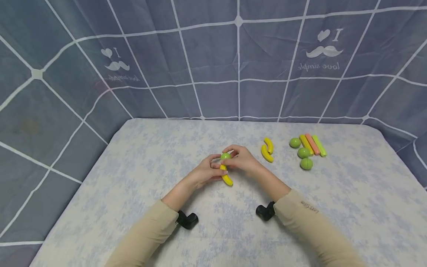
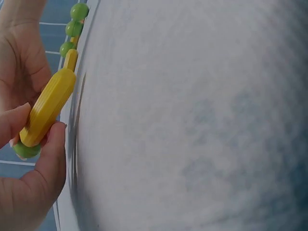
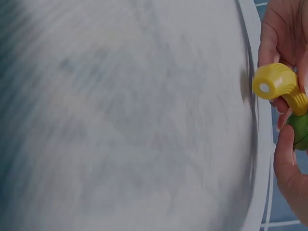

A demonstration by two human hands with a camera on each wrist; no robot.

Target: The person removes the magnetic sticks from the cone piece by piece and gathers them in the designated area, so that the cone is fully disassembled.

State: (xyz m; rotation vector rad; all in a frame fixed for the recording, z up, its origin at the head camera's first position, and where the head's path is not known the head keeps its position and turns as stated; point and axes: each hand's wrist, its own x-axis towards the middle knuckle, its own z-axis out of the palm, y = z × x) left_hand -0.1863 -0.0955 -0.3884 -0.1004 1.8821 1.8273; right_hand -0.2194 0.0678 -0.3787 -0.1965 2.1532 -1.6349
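Note:
Near the middle of the table, my left hand (image 1: 207, 172) grips a small yellow toy banana (image 1: 227, 180) between thumb and fingers. My right hand (image 1: 242, 160) holds a small green ball (image 1: 225, 156) with its fingertips, right at the banana's far end. In the right wrist view the green ball (image 3: 299, 131) sits against one end of the banana (image 3: 275, 81); the other end shows a pale round spot. The left wrist view has the banana (image 2: 48, 108) tilted in the fingers, with the green ball (image 2: 26, 150) partly hidden behind it.
Two more toy bananas (image 1: 267, 152) lie just right of my right hand. Farther right are three green balls (image 1: 304, 152) beside a yellow stick (image 1: 306, 144), a coral stick (image 1: 312, 144) and a lime-green stick (image 1: 319, 145). A grey-blue curtain (image 1: 217, 100) hangs behind the table (image 1: 160, 148).

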